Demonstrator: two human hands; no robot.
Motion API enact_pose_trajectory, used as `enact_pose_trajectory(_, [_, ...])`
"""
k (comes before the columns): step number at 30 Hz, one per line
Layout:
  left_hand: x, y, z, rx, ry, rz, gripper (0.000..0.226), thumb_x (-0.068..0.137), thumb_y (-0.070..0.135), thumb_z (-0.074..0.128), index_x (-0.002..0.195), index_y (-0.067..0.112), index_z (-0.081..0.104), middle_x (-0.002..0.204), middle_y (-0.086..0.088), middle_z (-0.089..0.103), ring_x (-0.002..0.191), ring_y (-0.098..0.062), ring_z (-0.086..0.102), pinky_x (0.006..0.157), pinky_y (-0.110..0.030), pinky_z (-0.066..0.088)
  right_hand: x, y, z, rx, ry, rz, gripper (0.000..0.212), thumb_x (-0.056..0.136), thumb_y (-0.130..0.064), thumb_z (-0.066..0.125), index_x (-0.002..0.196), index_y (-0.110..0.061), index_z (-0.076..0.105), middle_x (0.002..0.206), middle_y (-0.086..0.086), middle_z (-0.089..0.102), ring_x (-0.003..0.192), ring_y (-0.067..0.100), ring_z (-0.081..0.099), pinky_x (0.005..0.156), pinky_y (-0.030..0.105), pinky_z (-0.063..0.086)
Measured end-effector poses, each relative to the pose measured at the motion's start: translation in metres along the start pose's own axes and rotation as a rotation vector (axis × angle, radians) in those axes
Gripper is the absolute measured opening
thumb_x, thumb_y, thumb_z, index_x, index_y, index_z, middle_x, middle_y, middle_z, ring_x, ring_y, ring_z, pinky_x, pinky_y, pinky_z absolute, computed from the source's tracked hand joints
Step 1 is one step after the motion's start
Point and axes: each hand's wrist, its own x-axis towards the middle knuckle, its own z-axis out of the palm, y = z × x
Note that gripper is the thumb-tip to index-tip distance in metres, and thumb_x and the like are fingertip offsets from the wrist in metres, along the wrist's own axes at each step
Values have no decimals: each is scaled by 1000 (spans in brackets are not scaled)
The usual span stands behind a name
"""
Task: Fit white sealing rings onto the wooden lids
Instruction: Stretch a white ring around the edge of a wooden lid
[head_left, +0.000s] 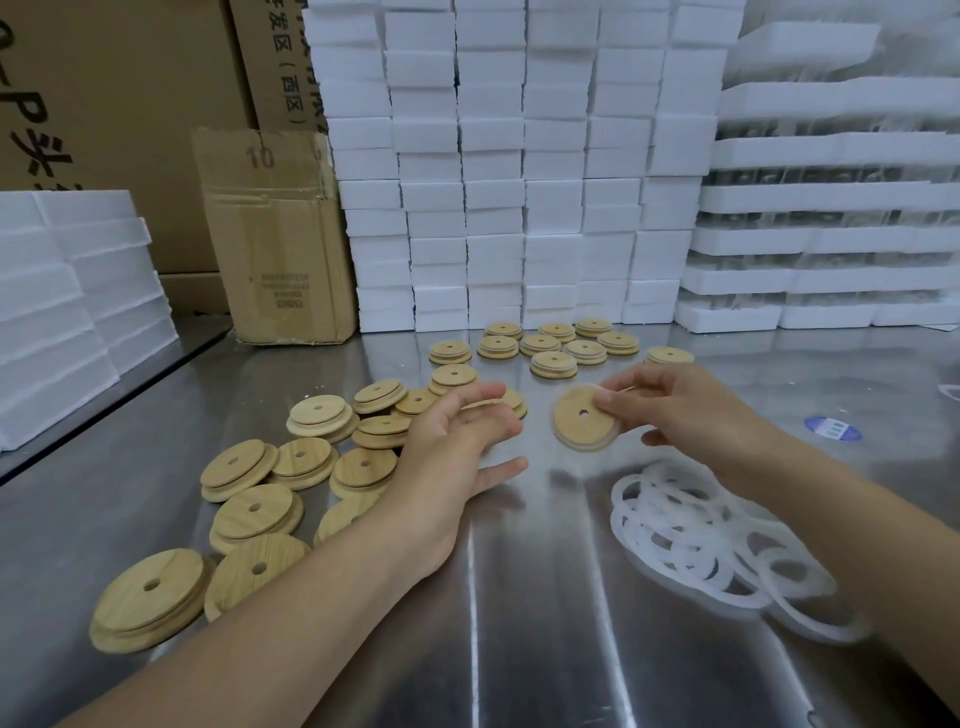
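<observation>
Two hands over a steel table (519, 623), entered in order.

1. Right hand (675, 410): thumb and fingers clamped on the right edge of one wooden lid (579, 415), held clear of the table and tilted, its stepped face and centre hole towards the camera. A white sealing ring (574, 446) shows along the lid's rim (how fully it is seated cannot be told through the blur).
2. Left hand (457, 447): fingers apart and relaxed, holding nothing, just left of the held lid and above the table.
3. Loose lids (270, 499): a scattered, overlapping group on the left of the table, partly hidden under the left forearm.
4. Far lids (556, 345): a tidier cluster lying flat at the back, near the foam.
5. Heap of rings (717, 545): white, tangled, on the table below the right forearm.
6. Foam blocks (493, 182): white stacks walling the back and both sides.
7. Cardboard box (275, 249): upright, back left, marked "10".
8. Blue label (832, 428): flat on the table, far right.
</observation>
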Motion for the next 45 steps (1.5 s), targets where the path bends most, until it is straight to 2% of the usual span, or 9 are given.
enact_pose_trajectory(9, [-2, 1, 0, 66, 21, -27, 18, 98, 12, 71, 105, 23, 83, 108, 2, 79, 107, -16, 75, 75, -26, 60, 21, 42, -44, -582, 278, 133, 27, 92, -46, 76, 82, -22, 75, 67, -5, 73, 71, 13, 66, 60, 30, 43])
enact_pose_trajectory(17, [-4, 4, 2, 89, 35, -39, 15, 97, 14, 72, 103, 23, 83, 111, 0, 80, 106, -15, 74, 75, -26, 59, 18, 36, -42, -289, 201, 147, 14, 90, -29, 83, 100, -23, 76, 59, -1, 71, 41, 6, 55, 41, 19, 41])
enact_pose_trajectory(19, [-4, 4, 3, 96, 39, -39, 15, 97, 15, 72, 102, 23, 84, 110, 0, 79, 104, -14, 74, 75, -26, 59, 15, 31, -44, -174, 36, 163, 42, 88, -20, 84, 123, -37, 69, 85, -4, 81, 62, 1, 71, 62, 20, 51])
enact_pose_trajectory(22, [-5, 4, 4, 104, 50, -35, 16, 97, 15, 72, 102, 24, 84, 113, -2, 79, 104, -15, 74, 73, -24, 59, 14, 31, -50, -38, -75, 163, 80, 89, -3, 79, 148, -48, 49, 126, 0, 74, 101, 24, 79, 83, 29, 57])
enact_pose_trajectory(32, [-6, 4, 5, 184, 53, -10, 20, 98, 12, 69, 98, 25, 83, 111, 0, 79, 102, -14, 75, 73, -25, 59, 14, 30, -46, -141, 1, 164, 37, 95, -20, 76, 128, -35, 65, 105, -12, 81, 60, 6, 68, 59, 18, 50])
enact_pose_trajectory(35, [-5, 0, 8, 322, 48, 47, 26, 99, 5, 65, 97, 25, 82, 112, -2, 76, 94, -16, 73, 69, -30, 60, 16, 31, -44, -169, 27, 164, 27, 92, -31, 79, 117, -37, 71, 104, -1, 82, 60, 4, 68, 65, 23, 46])
enact_pose_trajectory(38, [-5, -6, 5, 768, 36, 293, 31, 100, 4, 62, 99, 32, 76, 110, 10, 69, 88, -4, 65, 77, -26, 56, 19, 35, -42, -158, 39, 154, 22, 92, -32, 79, 113, -34, 73, 99, 2, 82, 58, 5, 66, 66, 26, 45])
enact_pose_trajectory(41, [-5, -10, 0, 1194, 36, 446, 27, 100, 18, 60, 112, 41, 67, 116, 24, 57, 105, 2, 55, 88, -26, 50, 24, 38, -42, -182, 63, 150, 15, 92, -32, 78, 108, -33, 75, 81, -2, 80, 55, 5, 65, 66, 27, 47])
enact_pose_trajectory(45, [4, -7, -1, 1604, 33, 515, 39, 97, 32, 56, 136, 38, 57, 139, 17, 51, 131, -10, 44, 101, -34, 41, 26, 37, -40, -173, 36, 140, 13, 96, -21, 75, 108, -19, 73, 92, 20, 78, 49, 9, 63, 53, 20, 51])
